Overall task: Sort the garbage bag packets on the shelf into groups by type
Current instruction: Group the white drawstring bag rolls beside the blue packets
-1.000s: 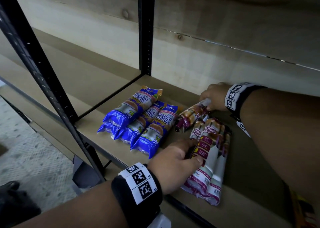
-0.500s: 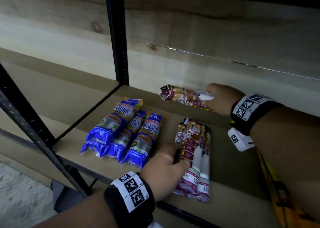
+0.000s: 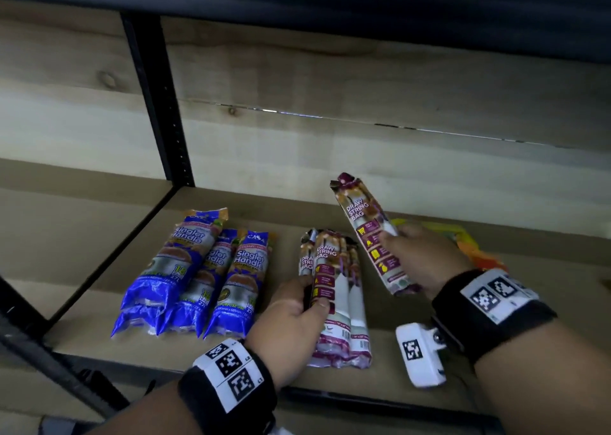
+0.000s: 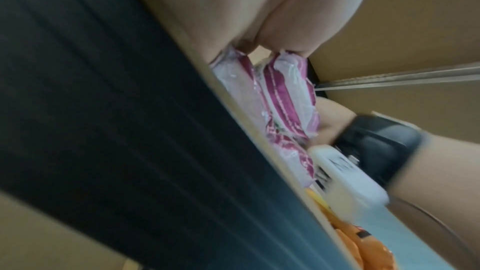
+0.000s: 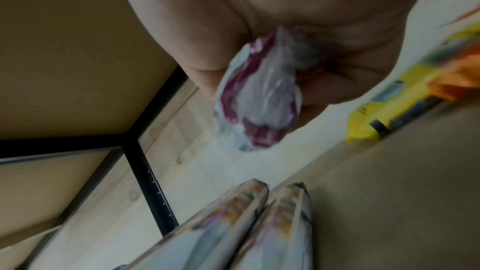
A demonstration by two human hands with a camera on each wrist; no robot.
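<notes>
Step in hand: adding a maroon packet (image 3: 373, 236) to the maroon group (image 3: 334, 289), centre of frame.
Right hand (image 3: 420, 256): fingers curled round the packet's lower half, packet raised and tilted.
Left hand (image 3: 291, 322): fingers and thumb gripping the group's left edge, steadying it.
Blue group (image 3: 198, 272): lower left on the shelf (image 3: 429, 381), apart.
Advice: lay it parallel, just right of the group, labels up.
Risk: slippery wrap; packets may roll.

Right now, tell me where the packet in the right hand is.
In the head view, the packet is held tilted above the shelf in the right hand, right of the drawstring pile.
</notes>
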